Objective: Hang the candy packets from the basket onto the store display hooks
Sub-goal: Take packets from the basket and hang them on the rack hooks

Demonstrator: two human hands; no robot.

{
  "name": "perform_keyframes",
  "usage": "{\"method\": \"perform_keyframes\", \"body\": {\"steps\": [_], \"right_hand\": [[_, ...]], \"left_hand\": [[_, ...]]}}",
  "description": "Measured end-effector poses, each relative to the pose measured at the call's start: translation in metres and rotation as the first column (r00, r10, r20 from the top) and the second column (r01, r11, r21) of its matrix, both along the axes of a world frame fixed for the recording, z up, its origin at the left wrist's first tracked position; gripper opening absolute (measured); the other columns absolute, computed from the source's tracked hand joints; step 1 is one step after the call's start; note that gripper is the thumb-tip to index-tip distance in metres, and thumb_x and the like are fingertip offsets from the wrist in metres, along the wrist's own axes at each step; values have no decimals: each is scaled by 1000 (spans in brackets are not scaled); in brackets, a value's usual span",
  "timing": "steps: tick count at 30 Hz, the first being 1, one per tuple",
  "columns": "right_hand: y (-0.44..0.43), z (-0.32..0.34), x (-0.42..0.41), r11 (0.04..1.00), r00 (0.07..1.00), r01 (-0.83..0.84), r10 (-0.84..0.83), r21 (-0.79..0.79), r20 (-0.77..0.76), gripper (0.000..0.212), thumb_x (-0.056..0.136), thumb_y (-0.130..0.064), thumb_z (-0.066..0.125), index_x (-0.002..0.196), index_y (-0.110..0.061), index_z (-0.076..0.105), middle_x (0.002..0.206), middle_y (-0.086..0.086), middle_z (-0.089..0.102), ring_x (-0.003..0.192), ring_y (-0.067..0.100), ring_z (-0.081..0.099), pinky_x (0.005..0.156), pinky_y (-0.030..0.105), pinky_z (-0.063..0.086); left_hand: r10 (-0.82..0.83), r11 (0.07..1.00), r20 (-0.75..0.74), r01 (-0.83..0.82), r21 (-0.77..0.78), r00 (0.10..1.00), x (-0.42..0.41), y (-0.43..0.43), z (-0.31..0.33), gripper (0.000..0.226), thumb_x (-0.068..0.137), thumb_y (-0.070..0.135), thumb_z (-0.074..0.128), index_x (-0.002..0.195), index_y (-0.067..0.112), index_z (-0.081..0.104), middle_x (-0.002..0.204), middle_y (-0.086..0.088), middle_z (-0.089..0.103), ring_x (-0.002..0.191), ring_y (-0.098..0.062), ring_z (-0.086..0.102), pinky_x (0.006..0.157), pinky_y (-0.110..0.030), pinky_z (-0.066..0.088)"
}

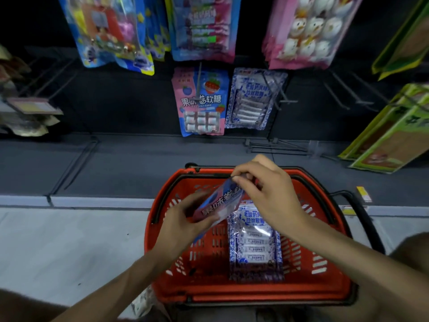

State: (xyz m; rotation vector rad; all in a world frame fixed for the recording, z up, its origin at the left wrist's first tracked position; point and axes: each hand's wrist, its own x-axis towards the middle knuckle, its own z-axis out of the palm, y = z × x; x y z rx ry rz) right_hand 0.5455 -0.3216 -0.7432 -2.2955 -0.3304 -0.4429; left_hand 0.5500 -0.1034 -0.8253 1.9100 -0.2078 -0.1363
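— Where is the candy packet?
— The pink-and-blue packet [217, 203] is held just above the red basket [255, 292], tilted, with its top edge toward one o'clock. The left hand [181, 228] grips its lower end, fingers curled round it. The right hand [269, 194] pinches the top corner between thumb and fingers.
— And inside the basket?
— A pile of blue-and-white packets [254, 245] lies flat on the basket's bottom, at five o'clock from the held packet, under the right wrist.
— What about the display?
— At twelve o'clock from the basket a hung pink packet [200, 101] of the same print sits on a hook. Just beside it, at its three o'clock, hangs a hung blue-and-white packet [254, 98]. Above both is a row of bigger bags [202, 26], blurred. Black hooks [341, 91] jut from the dark panel at two o'clock, and green-edged bags [392, 131] hang at three o'clock. The basket stands on the pale floor [69, 240], near the shelf's base.
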Motion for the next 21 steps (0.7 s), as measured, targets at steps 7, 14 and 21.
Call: {"method": "perform_keyframes", "body": {"steps": [7, 14, 21], "right_hand": [[-26, 11, -5, 991, 989, 132, -133, 13, 57, 4, 98, -19, 72, 100, -21, 75, 94, -12, 52, 82, 11, 60, 72, 28, 49], [-54, 9, 3, 908, 929, 365, -342, 204, -140, 48, 93, -17, 75, 136, -34, 60, 118, -13, 57, 109, 0, 60, 90, 35, 56], [-57, 13, 19, 730, 892, 348, -66, 588, -447, 48, 87, -30, 84, 130, -24, 65, 118, -10, 77, 109, 5, 71, 90, 24, 56]], "left_hand": [[133, 985, -65, -139, -98, 989, 11, -43, 2, 21, 85, 30, 87, 91, 12, 77, 82, -16, 75, 83, -40, 73, 73, -54, 59], [120, 884, -291, -235, -403, 949, 11, -70, 32, 11, 90, 4, 76, 100, -1, 77, 92, -15, 80, 84, -31, 79, 65, -39, 66], [49, 843, -315, -208, -496, 948, 33, -61, 59, 25, 94, 13, 74, 118, 5, 74, 113, -10, 79, 106, -31, 76, 93, -49, 62]]}}
